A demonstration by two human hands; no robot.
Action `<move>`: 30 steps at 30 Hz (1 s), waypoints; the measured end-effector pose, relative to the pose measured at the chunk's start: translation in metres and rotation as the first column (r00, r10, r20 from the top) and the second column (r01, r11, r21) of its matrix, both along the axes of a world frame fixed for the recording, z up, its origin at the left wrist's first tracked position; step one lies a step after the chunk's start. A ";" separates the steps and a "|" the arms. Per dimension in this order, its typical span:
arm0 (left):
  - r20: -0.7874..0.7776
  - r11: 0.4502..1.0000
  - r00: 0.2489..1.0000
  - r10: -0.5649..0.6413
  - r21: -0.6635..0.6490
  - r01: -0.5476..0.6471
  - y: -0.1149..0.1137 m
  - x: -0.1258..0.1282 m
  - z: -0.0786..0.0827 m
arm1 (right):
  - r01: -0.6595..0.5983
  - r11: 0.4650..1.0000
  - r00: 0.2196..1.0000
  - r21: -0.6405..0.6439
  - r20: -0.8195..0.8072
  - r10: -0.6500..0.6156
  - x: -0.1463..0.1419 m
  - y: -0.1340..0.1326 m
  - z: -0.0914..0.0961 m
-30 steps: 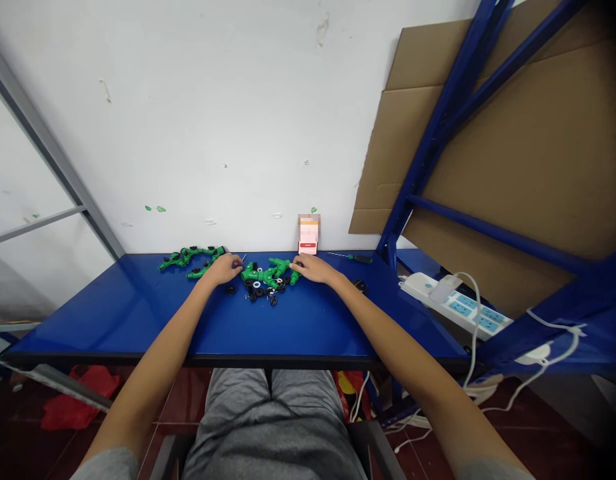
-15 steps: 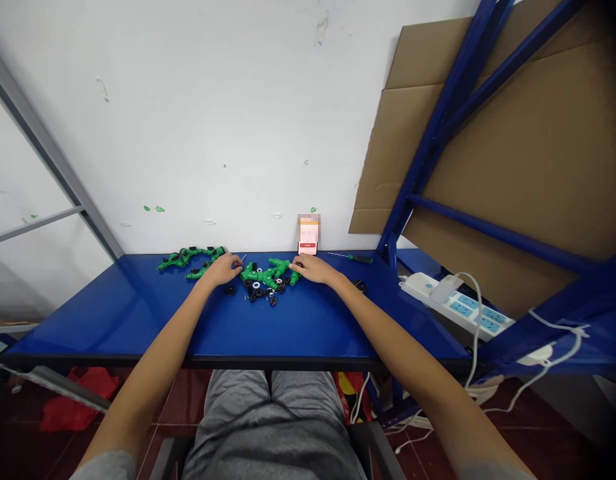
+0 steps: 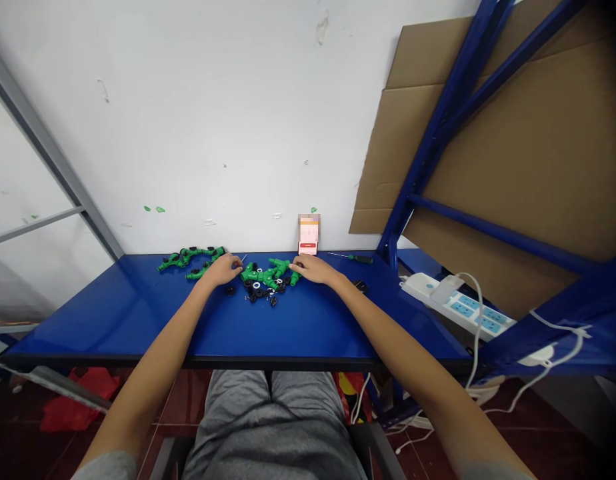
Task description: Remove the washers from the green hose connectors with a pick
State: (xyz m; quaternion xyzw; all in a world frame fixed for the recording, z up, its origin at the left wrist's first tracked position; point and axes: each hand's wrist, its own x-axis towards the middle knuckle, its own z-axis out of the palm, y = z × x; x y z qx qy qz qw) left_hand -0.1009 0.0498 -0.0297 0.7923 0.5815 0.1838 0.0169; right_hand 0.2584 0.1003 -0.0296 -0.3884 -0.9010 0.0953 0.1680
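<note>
Green plastic pipe fittings (image 3: 261,275) lie in a pile on the blue table, between my two hands. My left hand (image 3: 224,269) rests at the left of this pile, fingers curled in; a small reddish bit shows at the fingertips, too small to name. Just beyond them a thin metal rod (image 3: 244,258) sticks out. At the pile's right side, my right hand (image 3: 313,268) has its fingers bent together by a green fitting (image 3: 295,277); what they grip is hidden. Black rings and caps (image 3: 259,293), with a white ring (image 3: 257,285), are scattered in front.
Joined green fittings (image 3: 201,252) lie at the back left. A phone (image 3: 308,237) leans on the wall. A green-handled screwdriver (image 3: 361,259) lies right of it, with a black-and-yellow object (image 3: 361,286) nearer. A white power strip (image 3: 458,303) sits beside the blue frame (image 3: 418,173).
</note>
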 end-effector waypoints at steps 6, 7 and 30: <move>-0.004 1.000 1.000 -0.003 -0.007 0.003 0.000 0.000 0.000 | -0.002 1.000 1.000 -0.002 0.008 0.002 0.000 0.002 -0.001; -0.005 1.000 1.000 -0.003 -0.008 0.002 0.000 0.000 0.000 | -0.002 1.000 1.000 -0.002 0.009 0.002 0.000 0.002 -0.001; -0.015 1.000 1.000 -0.004 -0.019 0.004 -0.004 0.003 0.005 | 0.003 1.000 1.000 -0.007 0.011 -0.003 -0.001 -0.002 0.002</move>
